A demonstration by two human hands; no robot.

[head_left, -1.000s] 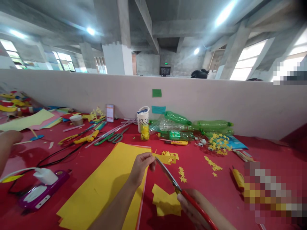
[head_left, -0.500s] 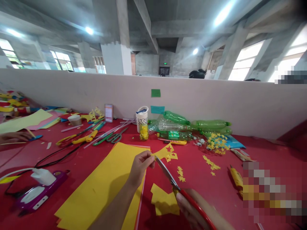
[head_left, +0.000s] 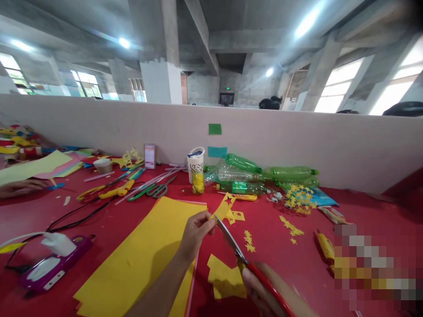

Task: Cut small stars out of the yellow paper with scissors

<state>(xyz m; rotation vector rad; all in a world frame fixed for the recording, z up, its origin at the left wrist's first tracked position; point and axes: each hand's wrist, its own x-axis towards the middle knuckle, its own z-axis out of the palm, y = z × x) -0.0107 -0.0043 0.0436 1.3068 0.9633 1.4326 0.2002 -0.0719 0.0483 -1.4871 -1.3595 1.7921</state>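
My left hand (head_left: 198, 231) pinches a strip of yellow paper (head_left: 220, 208) that has a star-shaped hole at its far end. In my right hand (head_left: 261, 284) is a pair of red-handled scissors (head_left: 269, 284); their blade tips meet the strip right beside my left fingertips. Below the blades lies a larger yellow paper piece (head_left: 226, 281) with a cut edge. Small yellow paper stars (head_left: 249, 241) are scattered to the right of the scissors. Under my left forearm a stack of yellow sheets (head_left: 132, 259) spreads over the red table.
Plastic bottles (head_left: 292, 172) and a patterned cup (head_left: 195, 165) stand or lie along the partition (head_left: 109, 127). More stars (head_left: 300, 198), a yellow glue gun (head_left: 325, 248), grey scissors (head_left: 157, 189) and a purple power strip (head_left: 59, 264) surround the work. Another person's hand (head_left: 23, 188) is at far left.
The paper strip has swung up and left, its star-holed end tilting away from the scrap beneath it. Both my hands stay nearly in place. The other person's hand at far left has shifted.
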